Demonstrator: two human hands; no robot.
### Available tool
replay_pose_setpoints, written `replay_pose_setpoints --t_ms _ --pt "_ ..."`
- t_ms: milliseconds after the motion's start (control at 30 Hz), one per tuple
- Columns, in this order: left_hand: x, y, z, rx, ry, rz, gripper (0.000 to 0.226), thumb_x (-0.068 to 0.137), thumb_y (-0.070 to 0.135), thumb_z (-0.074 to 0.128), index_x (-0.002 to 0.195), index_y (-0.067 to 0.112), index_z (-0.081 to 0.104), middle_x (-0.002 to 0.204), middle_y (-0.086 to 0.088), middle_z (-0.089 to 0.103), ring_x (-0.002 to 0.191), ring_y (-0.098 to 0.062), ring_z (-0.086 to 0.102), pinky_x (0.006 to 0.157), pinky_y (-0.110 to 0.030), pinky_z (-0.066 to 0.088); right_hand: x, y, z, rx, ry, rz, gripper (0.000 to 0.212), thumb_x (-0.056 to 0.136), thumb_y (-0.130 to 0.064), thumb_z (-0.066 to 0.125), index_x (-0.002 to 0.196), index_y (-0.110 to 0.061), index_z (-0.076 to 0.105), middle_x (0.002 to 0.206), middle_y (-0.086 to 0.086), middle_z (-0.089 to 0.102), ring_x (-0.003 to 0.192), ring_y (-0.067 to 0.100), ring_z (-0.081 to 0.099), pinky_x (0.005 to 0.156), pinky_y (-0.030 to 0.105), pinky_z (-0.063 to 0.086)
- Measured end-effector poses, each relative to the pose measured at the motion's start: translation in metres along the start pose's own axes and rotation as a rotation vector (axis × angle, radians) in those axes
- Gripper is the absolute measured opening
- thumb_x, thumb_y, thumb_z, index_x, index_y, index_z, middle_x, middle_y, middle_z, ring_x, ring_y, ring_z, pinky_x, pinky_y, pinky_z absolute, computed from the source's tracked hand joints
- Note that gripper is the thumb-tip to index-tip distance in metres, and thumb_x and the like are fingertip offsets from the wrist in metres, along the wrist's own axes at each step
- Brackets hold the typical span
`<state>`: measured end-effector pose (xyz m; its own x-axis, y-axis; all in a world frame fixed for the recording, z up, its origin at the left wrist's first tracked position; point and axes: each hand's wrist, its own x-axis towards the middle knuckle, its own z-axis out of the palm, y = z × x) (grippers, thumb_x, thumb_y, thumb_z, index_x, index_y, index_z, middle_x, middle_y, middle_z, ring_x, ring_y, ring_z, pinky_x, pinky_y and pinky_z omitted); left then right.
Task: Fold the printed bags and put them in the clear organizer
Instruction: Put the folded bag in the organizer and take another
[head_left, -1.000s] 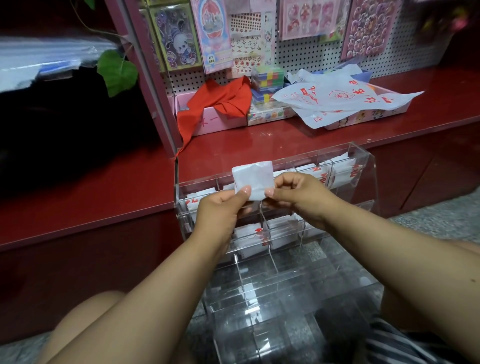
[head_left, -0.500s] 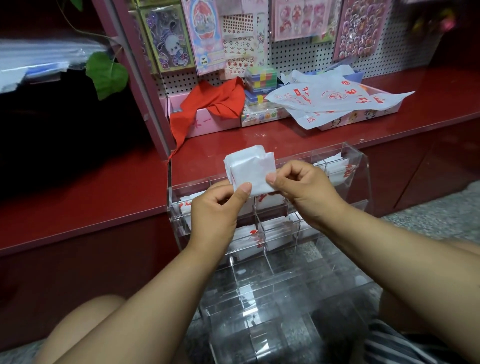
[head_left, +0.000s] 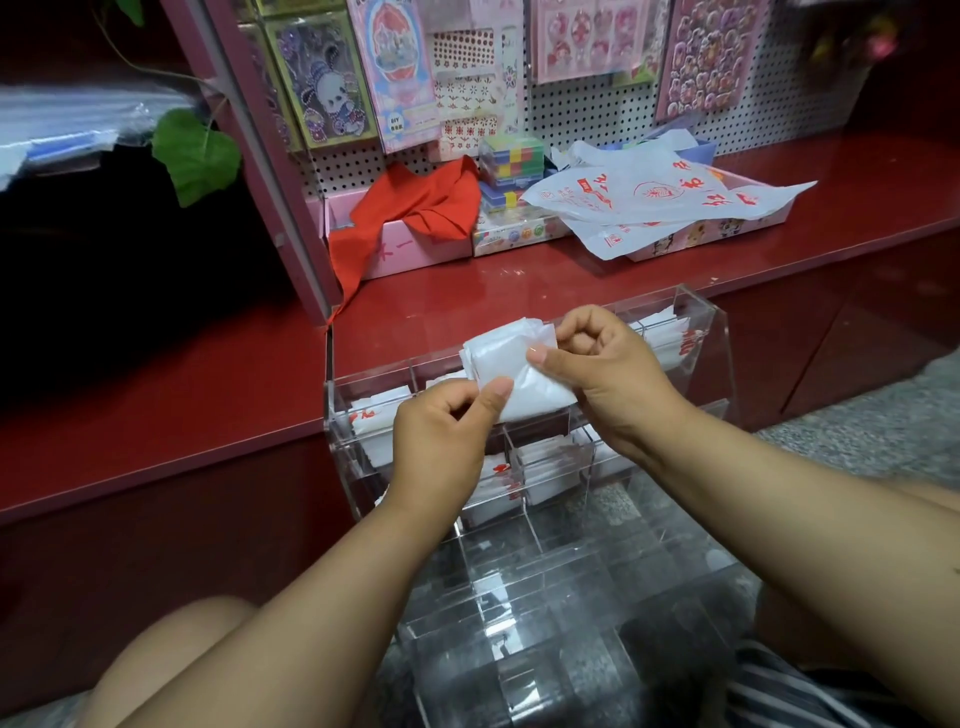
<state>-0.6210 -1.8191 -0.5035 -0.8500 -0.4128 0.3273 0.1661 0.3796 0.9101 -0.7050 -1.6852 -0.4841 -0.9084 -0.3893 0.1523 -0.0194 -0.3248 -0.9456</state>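
A small folded white bag is held in the air between both hands, just above the clear organizer. My left hand pinches its lower left corner with thumb and fingers. My right hand grips its right side, thumb on the front. The organizer stands against the red shelf; its upper compartments hold several folded bags with red print, its lower compartments look bare. A loose pile of unfolded printed bags lies on the shelf at the back right.
The red shelf runs across the view. On it stand pink boxes, a red cloth and a colourful block box. Sticker sheets hang on the pegboard behind. Grey floor lies at the right.
The bag has gone from a flat square to a thicker, tilted bundle. Both hands have risen slightly and my right thumb has shifted onto its front.
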Motion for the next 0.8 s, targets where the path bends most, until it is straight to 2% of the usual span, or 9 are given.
replay_pose_setpoints --t_ms 67,167,200,267,333,467,567,633,800 --pt "0.004 0.007 0.003 -0.106 0.021 -0.059 0.018 0.087 0.021 0.071 0.087 0.007 0.059 0.066 -0.001 0.058 0.059 -0.008 0.05 0.058 -0.018 0.044 0.003 -0.003 -0.004 0.013 -0.023 0.019 0.03 0.079 0.011 0.065 0.093 -0.013 0.052 0.056 -0.006 0.062 0.056 0.005 0.059 0.062 0.018 0.051" --pt "0.021 0.01 0.005 -0.281 0.002 -0.229 0.041 0.084 0.019 0.074 0.115 0.021 0.047 0.09 0.0 0.071 0.078 -0.012 0.067 0.074 -0.029 0.058 0.007 -0.01 -0.013 -0.08 -0.125 0.027 0.037 0.079 0.011 0.065 0.107 -0.013 0.059 0.062 -0.007 0.063 0.061 0.005 0.06 0.065 0.017 0.051" --pt "0.027 0.011 0.006 -0.258 -0.023 -0.245 0.038 0.084 0.019 0.075 0.114 0.02 0.052 0.09 -0.001 0.072 0.08 -0.015 0.068 0.08 -0.037 0.058 0.009 -0.013 -0.017 -0.164 -0.155 0.028 0.035 0.08 0.01 0.066 0.104 -0.014 0.061 0.067 -0.006 0.063 0.063 0.005 0.06 0.065 0.017 0.052" --pt "0.035 0.011 0.009 -0.126 -0.057 -0.173 0.013 0.085 0.015 0.074 0.094 0.02 0.067 0.082 -0.001 0.073 0.074 -0.016 0.067 0.079 -0.046 0.057 0.013 -0.02 -0.026 -0.415 -0.194 0.01 0.028 0.079 0.005 0.07 0.095 -0.018 0.065 0.079 -0.002 0.066 0.069 0.007 0.061 0.067 0.019 0.053" --pt "0.039 0.013 0.015 -0.012 -0.067 -0.081 0.014 0.084 0.013 0.074 0.079 0.025 0.069 0.075 0.002 0.071 0.068 -0.013 0.063 0.07 -0.04 0.057 0.017 -0.027 -0.037 -0.653 -0.228 -0.036 0.021 0.08 -0.004 0.073 0.089 -0.021 0.066 0.084 0.001 0.067 0.073 0.009 0.061 0.07 0.022 0.052" --pt "0.044 0.015 0.034 0.108 -0.105 -0.001 0.022 0.084 0.017 0.074 0.071 0.032 0.065 0.075 0.008 0.069 0.071 -0.015 0.064 0.066 -0.037 0.055 0.023 -0.039 -0.057 -0.855 -0.238 -0.107 0.009 0.085 -0.014 0.07 0.081 -0.021 0.068 0.075 -0.003 0.066 0.065 0.002 0.057 0.062 0.016 0.045" --pt "0.045 0.011 0.051 0.181 -0.139 0.014 0.014 0.084 0.021 0.073 0.074 0.03 0.069 0.076 0.014 0.067 0.079 -0.017 0.065 0.068 -0.042 0.056 0.03 -0.038 -0.074 -1.128 -0.24 -0.185 0.004 0.085 -0.018 0.07 0.082 -0.016 0.07 0.074 -0.003 0.066 0.063 0.008 0.055 0.058 0.021 0.04" --pt "0.045 0.007 0.062 0.273 -0.154 0.059 0.001 0.084 0.024 0.072 0.083 0.024 0.073 0.082 0.009 0.069 0.082 -0.017 0.063 0.072 -0.037 0.052 0.035 -0.034 -0.085 -1.248 -0.26 -0.237 0.006 0.085 -0.02 0.07 0.083 -0.014 0.07 0.074 -0.005 0.064 0.066 0.009 0.054 0.059 0.026 0.038" --pt "0.042 -0.009 0.083 0.474 -0.185 0.128 0.009 0.089 0.029 0.067 0.09 0.02 0.068 0.087 0.001 0.068 0.084 -0.022 0.059 0.071 -0.035 0.045 0.042 -0.017 -0.107 -1.396 -0.289 -0.47 0.006 0.079 -0.014 0.076 0.08 -0.01 0.072 0.078 0.0 0.058 0.069 0.013 0.048 0.065 0.027 0.034"
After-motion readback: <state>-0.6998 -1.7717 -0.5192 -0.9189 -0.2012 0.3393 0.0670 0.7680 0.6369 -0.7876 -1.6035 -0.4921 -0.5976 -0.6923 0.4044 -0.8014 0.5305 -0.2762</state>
